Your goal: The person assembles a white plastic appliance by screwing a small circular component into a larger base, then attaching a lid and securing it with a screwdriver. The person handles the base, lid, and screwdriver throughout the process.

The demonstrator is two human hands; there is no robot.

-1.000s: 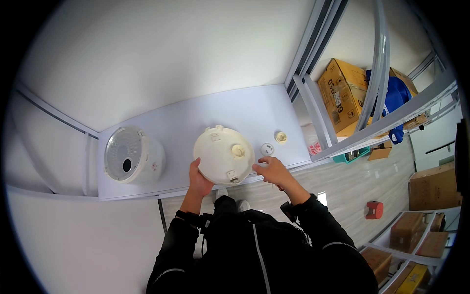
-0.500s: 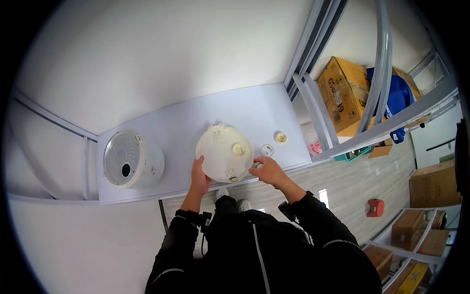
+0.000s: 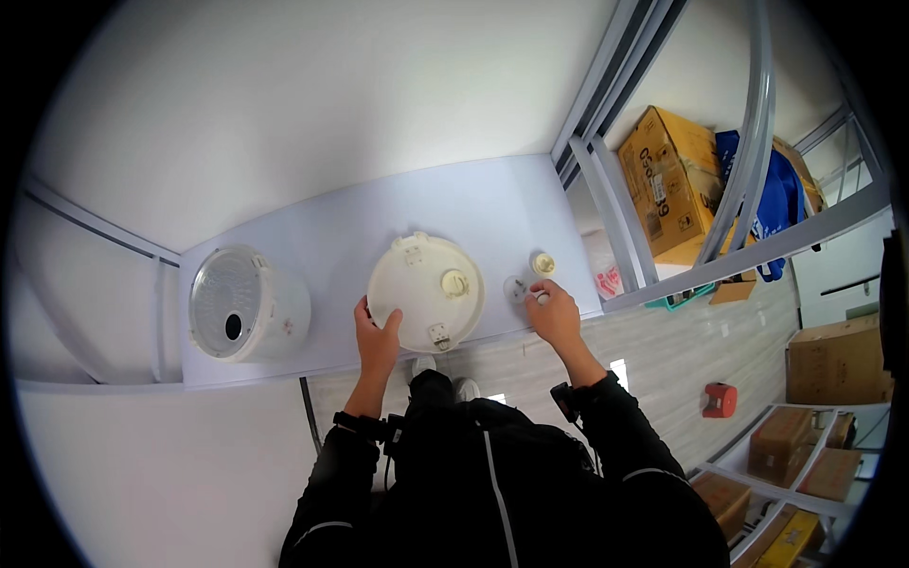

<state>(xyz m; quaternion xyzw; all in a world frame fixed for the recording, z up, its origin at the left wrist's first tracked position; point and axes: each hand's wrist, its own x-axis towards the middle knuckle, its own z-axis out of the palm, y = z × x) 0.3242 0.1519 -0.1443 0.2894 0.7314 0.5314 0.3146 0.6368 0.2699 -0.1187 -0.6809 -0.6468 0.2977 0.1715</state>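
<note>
My left hand (image 3: pixel 379 339) grips the left edge of a round cream-white appliance lid (image 3: pixel 417 284), thumb on top. The lid carries a raised round fitting (image 3: pixel 455 283) right of its middle and a small metal hinge or latch piece (image 3: pixel 439 336) at its near edge. To the right, my right hand (image 3: pixel 557 317) has its thumb and fingers closed around a small whitish part (image 3: pixel 543 298), too small to name. Just beside those fingers lies a small clear disc (image 3: pixel 514 288) on the table, and beyond it a round cream cap (image 3: pixel 543 264).
On the left of the pale table (image 3: pixel 312 227) is a white drum-shaped appliance (image 3: pixel 284 317) with a silvery face and dark round hole. Right of the table stands a grey metal frame (image 3: pixel 615 218), then a cardboard box (image 3: pixel 668 185). A red stool (image 3: pixel 720 400) stands on the floor.
My right hand has moved right, away from the lid's edge to beside the clear disc. My left hand keeps its hold, and its thumb lies farther over the lid.
</note>
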